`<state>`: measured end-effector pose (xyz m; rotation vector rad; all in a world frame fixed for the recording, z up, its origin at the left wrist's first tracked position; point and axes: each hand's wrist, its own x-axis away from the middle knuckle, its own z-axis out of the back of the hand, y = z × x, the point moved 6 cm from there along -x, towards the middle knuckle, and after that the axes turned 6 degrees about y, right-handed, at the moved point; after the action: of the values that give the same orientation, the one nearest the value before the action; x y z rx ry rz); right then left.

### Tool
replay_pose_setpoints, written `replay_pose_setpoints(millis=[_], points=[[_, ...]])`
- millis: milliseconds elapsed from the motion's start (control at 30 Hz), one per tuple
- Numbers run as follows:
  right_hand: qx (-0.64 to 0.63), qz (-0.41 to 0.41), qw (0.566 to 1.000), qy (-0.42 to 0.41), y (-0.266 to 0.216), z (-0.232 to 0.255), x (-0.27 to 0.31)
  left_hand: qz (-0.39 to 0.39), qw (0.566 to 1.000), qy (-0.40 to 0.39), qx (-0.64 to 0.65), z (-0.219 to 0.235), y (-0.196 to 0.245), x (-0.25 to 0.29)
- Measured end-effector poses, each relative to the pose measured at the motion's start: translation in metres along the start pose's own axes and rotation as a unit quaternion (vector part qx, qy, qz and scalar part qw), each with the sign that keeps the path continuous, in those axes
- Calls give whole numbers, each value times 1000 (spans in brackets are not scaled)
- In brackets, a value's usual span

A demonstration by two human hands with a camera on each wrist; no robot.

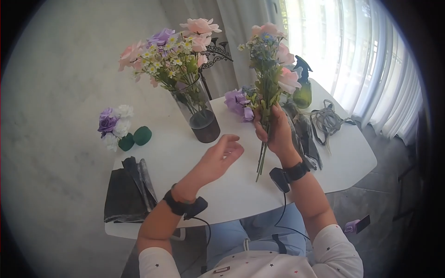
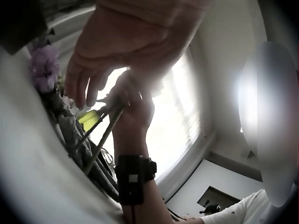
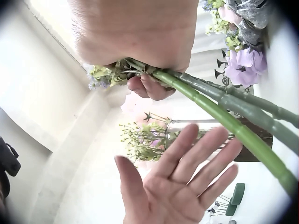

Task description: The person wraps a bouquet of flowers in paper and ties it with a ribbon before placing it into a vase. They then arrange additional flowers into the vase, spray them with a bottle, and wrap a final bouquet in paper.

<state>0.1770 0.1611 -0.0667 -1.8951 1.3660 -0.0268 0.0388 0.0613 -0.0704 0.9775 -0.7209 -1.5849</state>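
Observation:
My right hand point(image 1: 276, 127) grips the stems of an artificial flower bouquet point(image 1: 269, 69), with pink roses and small blue flowers above the fist. Green stems point(image 3: 224, 116) stick out below it, over the table. Empty, my left hand point(image 1: 218, 157) hovers to the left of these stems, its fingers point(image 3: 180, 151) spread and palm showing in the right wrist view. Behind the left hand stands a glass vase point(image 1: 199, 111) with a dark lower part, holding pink roses, a purple rose and small white daisies.
Purple flowers point(image 1: 237, 103) lie behind the bouquet. Dark wrapping point(image 1: 303, 134), a grey ribbon point(image 1: 329, 123) and a green spray bottle point(image 1: 302, 92) are on the right. At the left are purple and white flowers point(image 1: 113, 125), green foam pieces point(image 1: 142, 135) and folded black sheets point(image 1: 127, 194).

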Motion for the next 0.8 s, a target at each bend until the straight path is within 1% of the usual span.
replay_pose_setpoints(millis=[33,67,100,133,167,200,233,267,300,333,400,433,467,533,567,600,667,700,733,800], points=[[4,6,1000,0,-1,1,1,-11,999,-16,37,-20,-8,-11],[7,11,1000,-1,-2,0,2,-18,999,-21,38,-35,-11,-20],[10,16,1000,-2,-3,-1,3,12,988,-47,148,-52,-13,-28],[13,24,1000,0,-3,-1,3,42,963,-76,255,-65,-11,-33],[33,40,998,29,-3,3,3,64,960,-58,267,-71,-10,-36],[53,55,995,59,-5,6,3,61,960,-65,265,-76,-10,-40],[38,64,993,91,-10,3,6,77,957,-24,278,-75,-14,-44],[37,69,992,95,-8,3,3,93,952,18,290,-74,-19,-47],[95,113,981,124,-10,7,0,62,961,73,260,-70,-19,-48],[152,155,964,152,-14,11,0,64,962,68,257,-71,-21,-50],[170,163,961,143,-19,15,0,-10,970,177,169,-55,-22,-51],[243,163,948,124,-20,18,1,-21,964,199,175,-53,-23,-53],[315,161,930,103,-19,18,1,-18,964,198,174,-52,-25,-53],[323,152,930,92,-17,19,1,10,958,234,166,-43,-30,-49],[333,147,928,78,-16,16,1,-42,937,275,211,-40,-32,-52],[331,144,929,77,-17,14,3,-39,937,277,210,-36,-36,-53],[265,123,951,102,-18,13,5,-85,944,302,102,-18,-26,-49],[268,141,947,108,-18,16,3,-151,919,361,50,-8,-15,-45],[265,136,949,98,-18,14,2,-150,916,370,45,0,-8,-44],[253,173,943,131,-28,11,4,-72,906,412,69,21,-5,-39]])
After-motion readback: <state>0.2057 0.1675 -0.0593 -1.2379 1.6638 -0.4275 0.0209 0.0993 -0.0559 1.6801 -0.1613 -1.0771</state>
